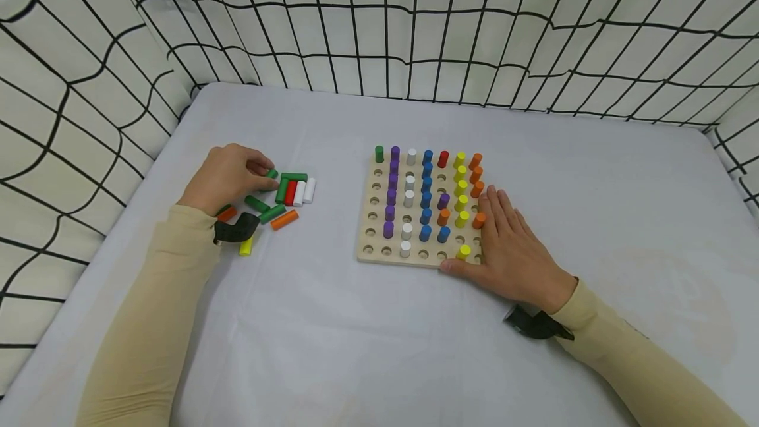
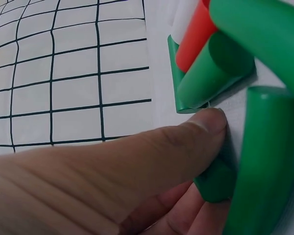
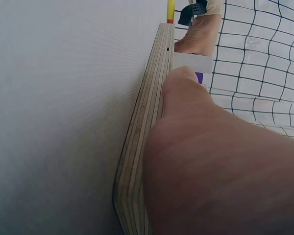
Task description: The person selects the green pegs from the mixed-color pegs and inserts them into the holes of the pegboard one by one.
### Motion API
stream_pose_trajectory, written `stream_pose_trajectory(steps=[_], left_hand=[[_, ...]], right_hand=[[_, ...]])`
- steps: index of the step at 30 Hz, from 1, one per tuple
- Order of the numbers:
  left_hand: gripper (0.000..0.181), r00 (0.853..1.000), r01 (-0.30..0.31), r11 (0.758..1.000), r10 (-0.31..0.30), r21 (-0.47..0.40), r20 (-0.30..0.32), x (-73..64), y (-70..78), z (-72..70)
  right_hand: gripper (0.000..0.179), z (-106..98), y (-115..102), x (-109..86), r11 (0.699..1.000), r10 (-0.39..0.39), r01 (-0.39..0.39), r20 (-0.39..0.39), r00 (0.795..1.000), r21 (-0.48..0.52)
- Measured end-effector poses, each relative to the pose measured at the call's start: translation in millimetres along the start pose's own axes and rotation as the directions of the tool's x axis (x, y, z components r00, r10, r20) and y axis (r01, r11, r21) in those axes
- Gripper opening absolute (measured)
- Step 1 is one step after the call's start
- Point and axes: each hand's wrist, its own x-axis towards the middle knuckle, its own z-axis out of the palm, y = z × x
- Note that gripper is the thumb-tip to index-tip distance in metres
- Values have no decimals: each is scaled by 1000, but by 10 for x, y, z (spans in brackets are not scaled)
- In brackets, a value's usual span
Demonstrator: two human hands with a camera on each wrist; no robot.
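A wooden pegboard (image 1: pixel 377 241) lies on the white-covered table, with columns of purple, white, blue, yellow and orange pegs and some bare holes. My left hand (image 1: pixel 225 178) is at the loose pegs to its left, where thumb and fingers pinch a green peg (image 2: pixel 216 182), partly hidden by the thumb. Around it lie other green pegs (image 1: pixel 257 203), a red peg (image 1: pixel 290 193), white pegs (image 1: pixel 309 190) and orange pegs (image 1: pixel 285 219). My right hand (image 1: pixel 522 259) rests with straight fingers on the board's right edge, its thumb along the near corner.
Black wire grid (image 1: pixel 385 31) walls run along the back and left of the table. A yellow peg (image 1: pixel 246 246) lies just below the left wrist. Dark straps (image 1: pixel 536 323) with cameras sit on both wrists.
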Motion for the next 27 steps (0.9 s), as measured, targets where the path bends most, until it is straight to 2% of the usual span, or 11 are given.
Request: stream_pose_trajectory(steps=[9,17,27], left_hand=[[37,999,-29,1000,29,-4,-37,-16,18,9],[43,999,-28,999,27,-32,-33,-9,1,-10],[37,997,-47,998,44,-51,-60,-24,33,-6]], right_hand=[[135,-18,-7,-22,1000,-12,12,-8,1000,9],[134,-19,-10,-18,1000,-10,10,-7,1000,9],[136,-16,-5,-11,1000,-3,3,-8,1000,4]])
